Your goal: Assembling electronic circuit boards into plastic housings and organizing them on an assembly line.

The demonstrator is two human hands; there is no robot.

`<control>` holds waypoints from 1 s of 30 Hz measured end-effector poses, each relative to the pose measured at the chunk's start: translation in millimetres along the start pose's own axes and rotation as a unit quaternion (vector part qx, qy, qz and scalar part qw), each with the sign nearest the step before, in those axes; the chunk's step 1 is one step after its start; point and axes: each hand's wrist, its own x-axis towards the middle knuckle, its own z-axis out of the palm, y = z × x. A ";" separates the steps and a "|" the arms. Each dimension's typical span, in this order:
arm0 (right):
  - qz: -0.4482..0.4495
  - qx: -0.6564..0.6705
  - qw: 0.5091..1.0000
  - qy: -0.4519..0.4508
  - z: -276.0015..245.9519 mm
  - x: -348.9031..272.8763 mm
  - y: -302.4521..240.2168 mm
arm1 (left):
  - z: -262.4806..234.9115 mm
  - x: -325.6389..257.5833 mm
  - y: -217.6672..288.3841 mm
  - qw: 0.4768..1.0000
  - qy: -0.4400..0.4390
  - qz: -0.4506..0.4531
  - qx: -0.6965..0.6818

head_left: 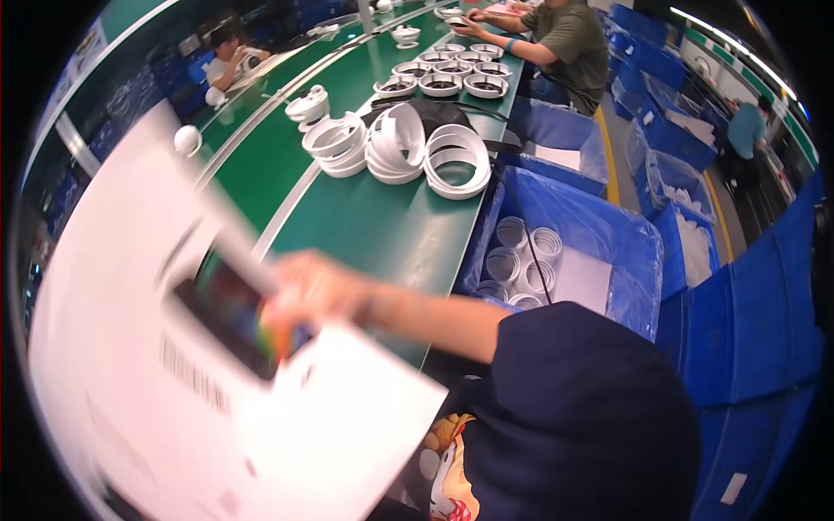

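A large white sheet of paper (165, 382), blurred and close to the lens, fills the near left, with a dark phone-like device (228, 314) lying against it. The right hand (308, 291) reaches in from the right across a dark sleeve (573, 408) and rests on the device at the sheet's upper edge, fingers curled around it; the blur hides how firmly they grip. The left hand is out of sight. Beyond, on the green tabletop (382, 226), stacks of white plastic rings (395, 143) sit in a cluster at mid-distance, with a row of white round fittings with dark centres (443, 74) farther off. Just right of the tabletop, a blue bin lined with clear plastic (599, 234) holds more white rings (521, 256) and a flat white sheet. More blue crates (747, 321) stack along the right. A person in an olive shirt (565, 39) sits at the far end of the tabletop, and another person (228, 59) sits at far left.
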 end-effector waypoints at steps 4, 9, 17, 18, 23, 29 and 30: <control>-0.309 -0.365 0.851 0.216 -160.0 -52.2 -85.0 | -15.1 -1.6 -16.9 0.974 -0.167 -0.152 -0.009; -0.479 -0.221 0.640 0.558 -237.6 -175.7 -189.5 | 12.3 40.5 -44.3 0.975 0.028 -0.073 -0.206; -0.511 -0.102 0.468 0.714 -354.9 -358.8 -191.8 | 14.2 56.3 -61.9 0.980 -0.030 -0.116 0.161; -0.502 -0.100 0.438 0.739 -363.4 -365.0 -183.4 | 14.7 57.7 -63.8 0.978 -0.029 -0.118 0.172; -0.462 -0.022 0.458 0.759 -421.6 -432.7 -110.5 | 10.6 59.4 -73.0 0.971 -0.067 -0.168 0.156; -0.196 0.168 0.612 0.748 -460.0 -488.8 -15.4 | 10.0 30.5 -77.6 0.961 0.035 -0.229 0.149; -0.171 0.185 0.607 0.753 -451.5 -496.0 -16.1 | 16.2 28.1 -82.6 0.967 0.026 -0.216 0.135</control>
